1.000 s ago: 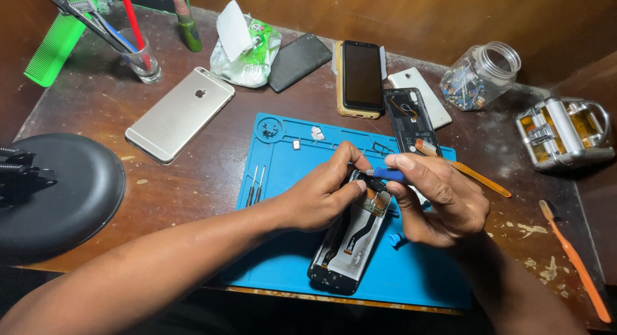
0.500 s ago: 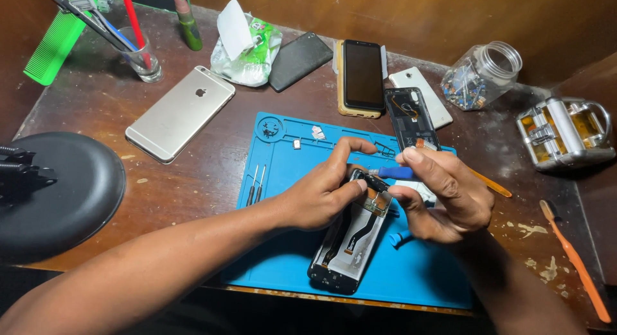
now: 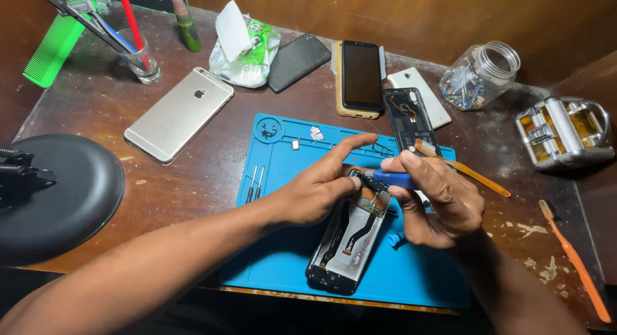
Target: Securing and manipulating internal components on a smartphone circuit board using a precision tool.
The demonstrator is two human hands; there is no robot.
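Fingers of the right hand pinch a blue-handled screwdriver, its tip at the top end of an opened phone. Fingers of the left hand press lightly on that same end, steadying it, gripping nothing. The phone lies face down near the front edge of a blue work mat, back cover off, circuit boards and ribbon cable exposed. Disassembly looks under way: tiny loose parts sit on the mat, while the inner boards remain in place.

Worn dark wooden table against a warm-lit brown wooden wall.
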